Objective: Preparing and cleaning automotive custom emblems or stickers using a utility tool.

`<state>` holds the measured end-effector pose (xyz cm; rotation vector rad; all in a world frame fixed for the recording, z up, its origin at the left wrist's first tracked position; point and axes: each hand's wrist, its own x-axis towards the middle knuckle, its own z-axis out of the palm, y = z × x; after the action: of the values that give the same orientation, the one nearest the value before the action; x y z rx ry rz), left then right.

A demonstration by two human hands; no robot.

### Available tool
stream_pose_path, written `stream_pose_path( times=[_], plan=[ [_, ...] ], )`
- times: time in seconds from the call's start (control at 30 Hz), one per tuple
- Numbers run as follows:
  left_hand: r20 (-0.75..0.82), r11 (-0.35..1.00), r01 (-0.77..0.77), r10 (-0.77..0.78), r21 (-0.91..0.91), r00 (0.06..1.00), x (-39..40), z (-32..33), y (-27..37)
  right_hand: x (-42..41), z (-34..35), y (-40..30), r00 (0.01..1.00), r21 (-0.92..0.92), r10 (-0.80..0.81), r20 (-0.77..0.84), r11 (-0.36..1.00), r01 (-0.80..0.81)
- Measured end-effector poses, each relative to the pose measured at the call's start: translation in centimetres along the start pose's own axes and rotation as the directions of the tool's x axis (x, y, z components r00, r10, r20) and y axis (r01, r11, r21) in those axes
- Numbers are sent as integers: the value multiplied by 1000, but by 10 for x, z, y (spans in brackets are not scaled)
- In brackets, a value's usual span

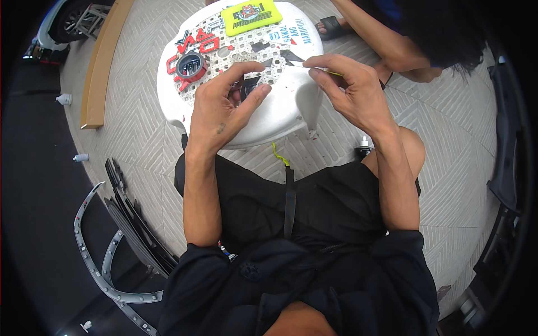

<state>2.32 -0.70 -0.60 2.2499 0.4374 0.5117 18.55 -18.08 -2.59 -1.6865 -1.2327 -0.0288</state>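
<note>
My left hand (220,101) is over the white plastic stool (269,132), holding a small glossy black piece (250,87) between thumb and fingers. Dark film with a pointed corner (268,63) shows by its index fingertip. To the right, my right hand (353,86) pinches a slim tool (334,73) with a bit of yellow on it; the fingers cover most of it, so its exact kind is unclear. A thin pale strip or blade (297,64) extends left from those fingertips, close to a crumpled black film scrap (289,55).
Red letter emblems (209,44) and a red-and-grey round cup (191,67) occupy the stool's left side. A yellow-green squeegee pouch (252,17) bearing print lies at its far edge. Another person's arm (374,33) is close at upper right. Car trim (107,277) and a long cardboard box (101,71) lie left.
</note>
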Motion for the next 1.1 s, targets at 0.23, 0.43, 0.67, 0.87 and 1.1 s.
stream_pose_path(
  times=[0.23,0.43,0.67,0.87,1.1],
  plan=[
    [62,967,-219,213,129,975,4,4,-3,2,-10,3,870,-31,442,218,894,-447],
    [157,910,-293,256,295,954,5,13,5,3,-9,9,797,11,550,250,821,-571],
    [227,883,-295,223,366,948,6,11,9,1,-6,21,703,268,593,391,657,-704],
    [243,893,-279,200,353,949,16,9,7,3,-5,30,660,412,600,452,516,-751],
    [222,853,-361,296,377,929,13,5,14,-1,-1,37,867,252,425,261,837,-486]
  ],
)
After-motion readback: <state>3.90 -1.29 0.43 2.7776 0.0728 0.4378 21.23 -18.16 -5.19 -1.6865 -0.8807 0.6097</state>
